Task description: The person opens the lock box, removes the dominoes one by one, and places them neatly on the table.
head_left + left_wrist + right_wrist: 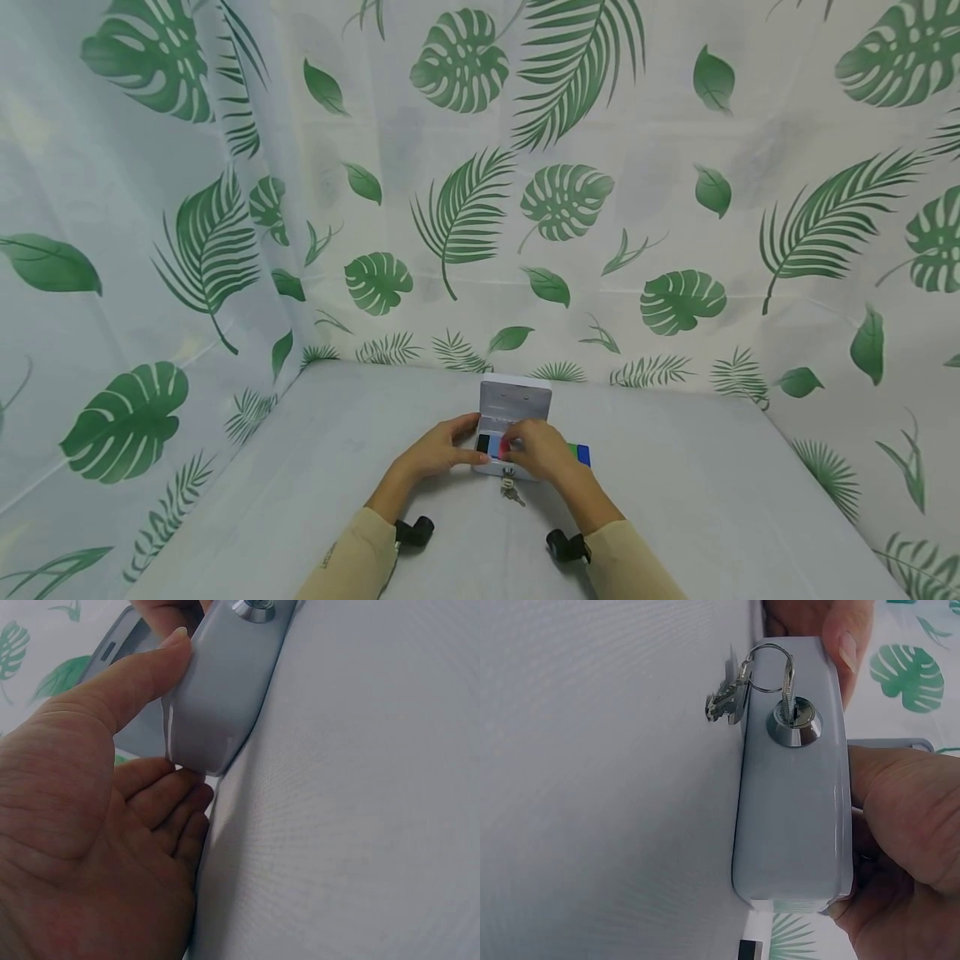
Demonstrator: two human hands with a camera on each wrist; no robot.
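A small grey metal cash box (487, 469) sits on the table with its lid (514, 402) raised. Keys (731, 701) hang on a ring from the lock (795, 722) at its front, one key in the cylinder. My left hand (431, 454) grips the box's left end, the thumb at the front rim and the fingers along the side. Over the open box, my right hand (542, 450) pinches a small red thing (504, 450), mostly covered by the fingers, whose kind I cannot tell. Beside it inside the box show a black piece (483, 443) and a light blue piece (494, 447).
A green and blue flat item (582, 455) lies just right of the box, partly behind the right hand. White cloth covers the table (675, 483). A leaf-patterned curtain (480, 208) rises behind the table and along its sides.
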